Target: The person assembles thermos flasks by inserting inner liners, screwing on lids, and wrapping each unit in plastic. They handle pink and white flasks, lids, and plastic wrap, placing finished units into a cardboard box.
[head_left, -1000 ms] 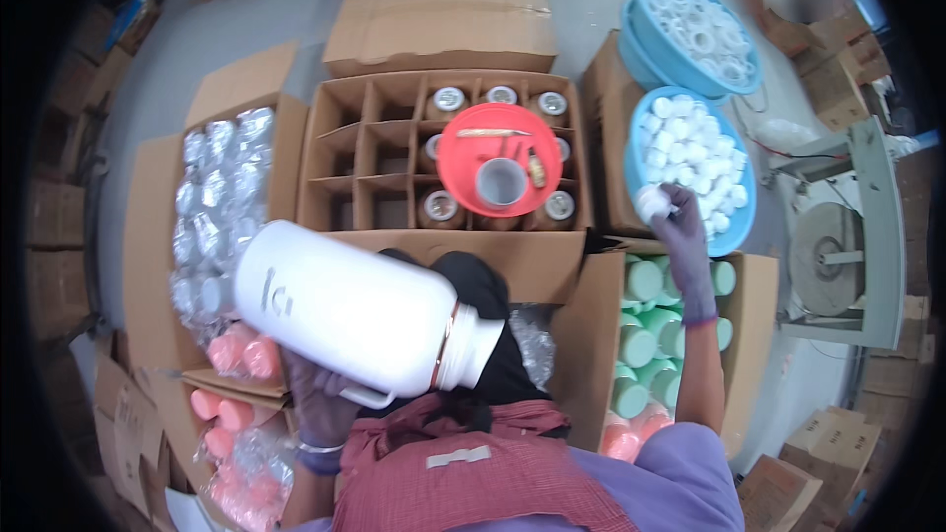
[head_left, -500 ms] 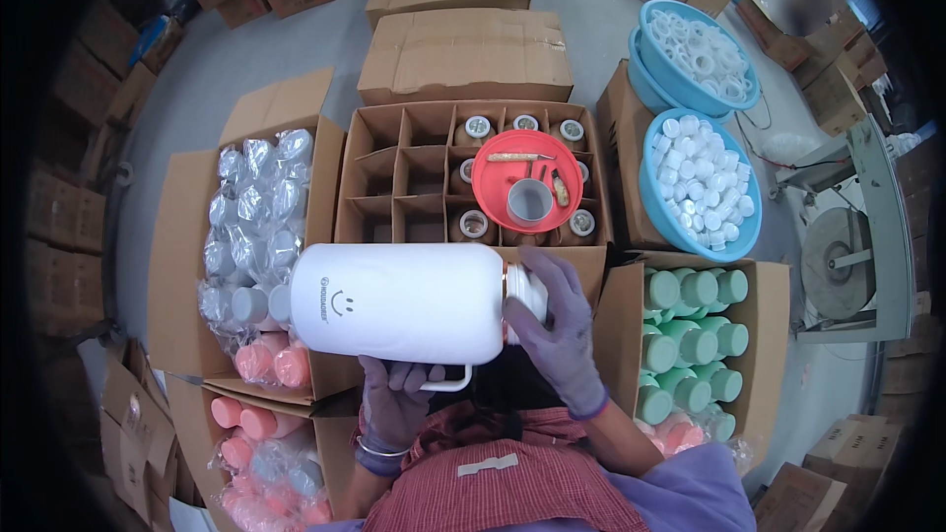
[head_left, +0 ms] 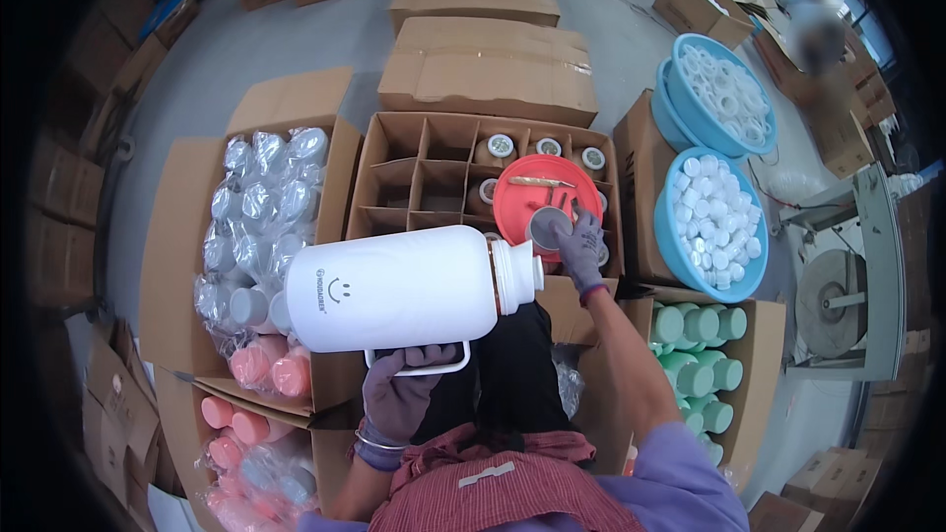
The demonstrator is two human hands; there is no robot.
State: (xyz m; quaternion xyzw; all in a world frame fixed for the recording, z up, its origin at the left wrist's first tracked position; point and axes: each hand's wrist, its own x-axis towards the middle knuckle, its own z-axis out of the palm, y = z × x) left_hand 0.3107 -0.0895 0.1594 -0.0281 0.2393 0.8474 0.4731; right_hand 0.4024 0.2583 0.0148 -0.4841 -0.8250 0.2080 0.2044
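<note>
A large white thermos jug [head_left: 394, 288] with a smiling-face print lies on its side across my lap, its spout end [head_left: 517, 278] pointing right. Below it, my gloved left hand [head_left: 402, 389] is closed around the jug's loop handle [head_left: 434, 366]. My gloved right hand [head_left: 583, 251] reaches forward to a grey cup [head_left: 547, 228], fingers closed at its right rim; the fingertips are partly hidden. The cup stands on a round red tray [head_left: 514, 199]. Also on the tray are a wooden-handled tool [head_left: 537, 181] and some smaller tools.
Under the tray is a divided carton [head_left: 394, 169] partly filled with bottles. Bagged grey-lidded bottles [head_left: 258, 199] stand left, with pink-lidded ones [head_left: 251, 424] nearer; green-lidded bottles [head_left: 695, 360] stand right. Blue basins hold white caps [head_left: 714, 222] and clear rings [head_left: 724, 94].
My right hand has left the jug's neck and moved forward to the grey cup. The jug's spout end, earlier covered by that hand, now shows. My left hand remains below the jug.
</note>
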